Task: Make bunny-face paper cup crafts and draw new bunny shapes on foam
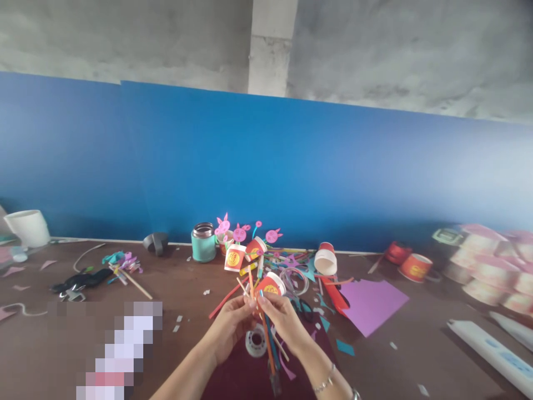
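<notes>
My left hand (235, 316) is closed, its thumb and fingertips pinching a thin orange strip (251, 282) that sticks up above them. Close beside it, my right hand (283, 318) pinches too, with a slim blue strip (261, 293) at its fingertips. Whether the two strips touch is hidden by the fingers. Below the hands, a long orange-brown stick (270, 350) slants downward. A white roll of tape (255, 340) lies under my left hand on a dark red sheet (233, 378). Just behind the fingers a red and white paper cup (272, 284) lies tipped.
Pink pig cutouts (239, 233) stand in paper cups near a teal jar (204, 243). Purple paper (375, 305) and red scissors (335, 294) lie right. Stacked cups (487, 266) and a power strip (495, 355) are far right. A blue partition (266, 166) borders the table.
</notes>
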